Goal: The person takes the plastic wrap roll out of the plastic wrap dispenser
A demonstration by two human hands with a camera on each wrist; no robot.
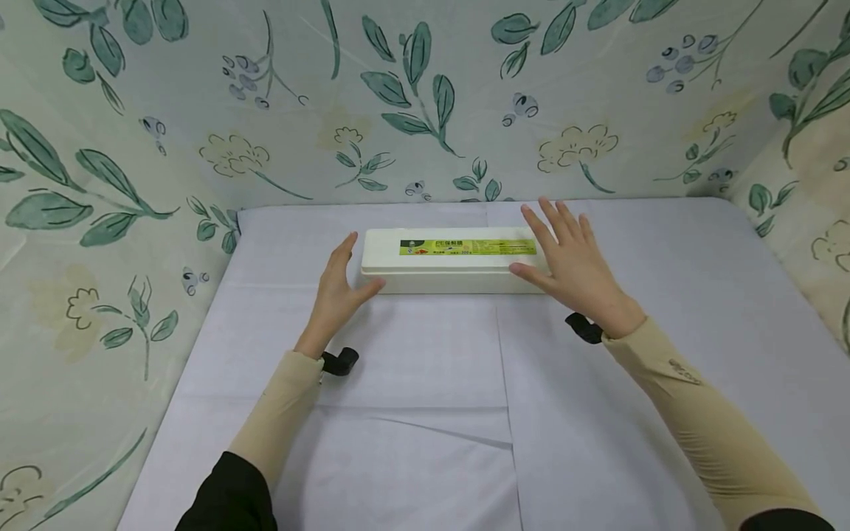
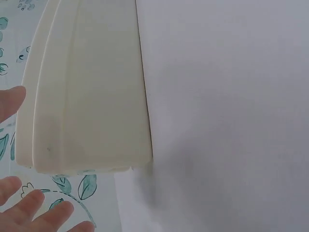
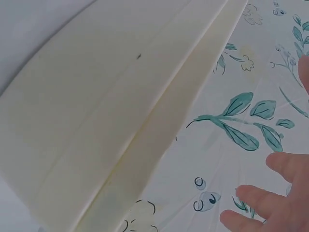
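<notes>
A long cream-white cling film box point(image 1: 451, 283) lies lengthwise across the far part of the table, with a yellow-green label point(image 1: 468, 247) on its lid. My left hand point(image 1: 334, 296) is at its left end, fingers extended and thumb spread toward the front corner. Over the right end, my right hand point(image 1: 576, 271) has its fingers spread, and the thumb overlaps the lid in the head view. In the left wrist view the thumb point(image 2: 10, 102) shows beside the box's lid edge. Spread fingers point(image 3: 263, 200) appear beyond the box in the right wrist view.
White cloth point(image 1: 412, 450) with fold creases covers the table. A leaf-patterned curtain point(image 1: 292, 133) hangs behind the table and along both sides. Black wrist mounts point(image 1: 340, 361) stick out by the sleeves.
</notes>
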